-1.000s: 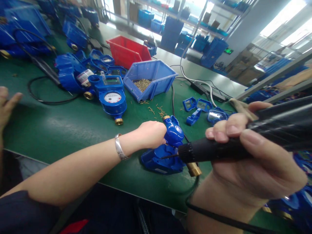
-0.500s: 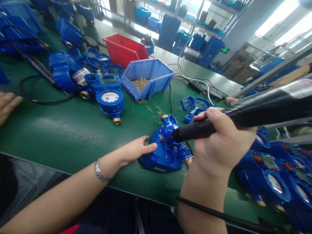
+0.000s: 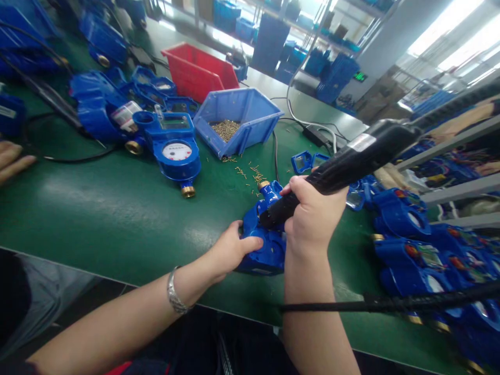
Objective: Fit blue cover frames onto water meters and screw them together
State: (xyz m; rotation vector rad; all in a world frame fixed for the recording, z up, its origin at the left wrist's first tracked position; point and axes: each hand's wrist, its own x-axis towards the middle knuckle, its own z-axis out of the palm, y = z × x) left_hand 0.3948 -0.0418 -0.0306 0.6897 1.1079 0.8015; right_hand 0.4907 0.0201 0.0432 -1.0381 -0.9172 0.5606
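Note:
My right hand (image 3: 314,213) is wrapped round a black electric screwdriver (image 3: 351,156), tilted with its nose down on a blue water meter (image 3: 269,255). The bit is hidden at the meter's surface. My left hand (image 3: 234,247), with a silver bracelet at the wrist, grips the near left side of that meter, thumb on top. The meter lies on the green table (image 3: 128,224), a brass fitting pointing away from me. Small brass screws (image 3: 255,174) lie scattered just beyond it.
A blue bin (image 3: 250,122) holds many screws, with a red bin (image 3: 199,73) behind it. One meter with a dial (image 3: 175,151) stands at left; several meters (image 3: 414,260) crowd the right. Another person's hand (image 3: 13,161) rests at the left edge. A black cable (image 3: 390,304) crosses my right forearm.
My right hand has brought the screwdriver left and down, its nose now against the meter. My left thumb has slid a little further over the meter.

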